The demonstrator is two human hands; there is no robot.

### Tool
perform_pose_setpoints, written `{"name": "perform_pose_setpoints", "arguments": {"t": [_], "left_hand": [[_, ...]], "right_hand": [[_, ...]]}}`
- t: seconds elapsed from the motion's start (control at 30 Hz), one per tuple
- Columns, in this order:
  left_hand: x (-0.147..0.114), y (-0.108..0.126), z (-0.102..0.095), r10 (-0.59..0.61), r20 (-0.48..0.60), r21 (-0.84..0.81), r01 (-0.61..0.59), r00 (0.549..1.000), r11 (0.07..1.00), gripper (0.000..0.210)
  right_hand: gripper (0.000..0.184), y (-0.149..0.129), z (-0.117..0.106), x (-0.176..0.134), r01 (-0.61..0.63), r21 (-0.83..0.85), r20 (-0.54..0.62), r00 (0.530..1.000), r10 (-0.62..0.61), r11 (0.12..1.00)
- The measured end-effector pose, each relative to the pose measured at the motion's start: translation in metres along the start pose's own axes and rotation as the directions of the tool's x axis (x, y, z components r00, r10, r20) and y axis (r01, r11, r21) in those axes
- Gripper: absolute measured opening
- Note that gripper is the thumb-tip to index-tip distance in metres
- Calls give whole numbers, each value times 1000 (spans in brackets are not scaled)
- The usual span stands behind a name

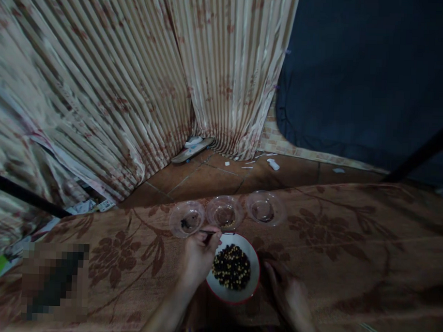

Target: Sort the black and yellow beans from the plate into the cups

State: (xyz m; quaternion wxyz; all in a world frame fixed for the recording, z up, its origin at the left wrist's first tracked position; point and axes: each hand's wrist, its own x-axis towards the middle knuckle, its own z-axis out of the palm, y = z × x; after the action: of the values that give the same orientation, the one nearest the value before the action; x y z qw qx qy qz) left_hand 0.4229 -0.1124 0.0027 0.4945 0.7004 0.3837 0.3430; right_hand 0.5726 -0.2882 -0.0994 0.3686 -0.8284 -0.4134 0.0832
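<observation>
A white bowl with a red rim holds a heap of mixed black and pale yellow beans or seeds. At its upper left is my left hand, with thumb and fingers pinched on a thin dark tool that reaches over the bowl's far rim; its exact kind is unclear. My right hand rests beside the bowl on the right, fingers loosely extended and partly in shadow. Beyond the bowl stand three clear plastic cups: the left cup contains black pieces, the middle cup pale ones, the right cup no pieces I can make out.
Everything stands on a brown flower-patterned cloth. Past its far edge lie a tiled floor with small white scraps, a sandal and striped curtains. A dark panel fills the upper right; a blurred patch covers something at left.
</observation>
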Motion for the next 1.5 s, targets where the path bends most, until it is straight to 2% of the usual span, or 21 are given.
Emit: {"name": "perform_pose_setpoints", "arguments": {"t": [0.17,0.33,0.43,0.5,0.6,0.7,0.77,0.87,0.97,1.17,1.37,1.5], "left_hand": [[41,20,34,111,30,-85,-108,993,991,16],[84,31,79,217,93,16,-220,972,975,12],[96,33,96,237,153,87,-252,959,964,12],[97,32,99,236,170,96,-254,957,962,12],[90,28,90,240,172,58,-253,955,966,10],[71,26,64,217,175,-26,-216,960,976,13],[54,27,42,167,153,-57,-160,974,985,16],[25,25,10,7,123,-37,-2,992,999,21],[1,13,-9,-70,117,12,69,991,998,23],[-20,-19,-14,-67,59,115,59,996,992,19],[-25,-24,-14,4,72,179,-17,997,984,17],[-27,-25,-11,8,61,203,-20,998,979,16]], "right_hand": [[37,-3,0,1,19,2,-6,1000,-19,1000],[38,-3,1,2,45,27,-17,999,-45,999],[37,-3,2,2,45,42,-14,999,-44,998],[37,-3,2,2,43,57,5,999,-44,997],[38,-3,1,2,28,59,29,999,-30,998],[38,-2,0,1,6,43,58,998,-8,999],[38,-1,-1,1,3,33,73,997,-5,999],[38,0,-2,-1,0,18,81,997,-1,1000],[39,1,-2,-2,0,-4,64,998,1,1000],[39,4,-1,-4,-23,-71,34,999,25,997],[41,4,-2,-3,11,-104,22,1000,-9,994],[42,5,-1,-3,21,-137,13,1000,-20,990]]}}
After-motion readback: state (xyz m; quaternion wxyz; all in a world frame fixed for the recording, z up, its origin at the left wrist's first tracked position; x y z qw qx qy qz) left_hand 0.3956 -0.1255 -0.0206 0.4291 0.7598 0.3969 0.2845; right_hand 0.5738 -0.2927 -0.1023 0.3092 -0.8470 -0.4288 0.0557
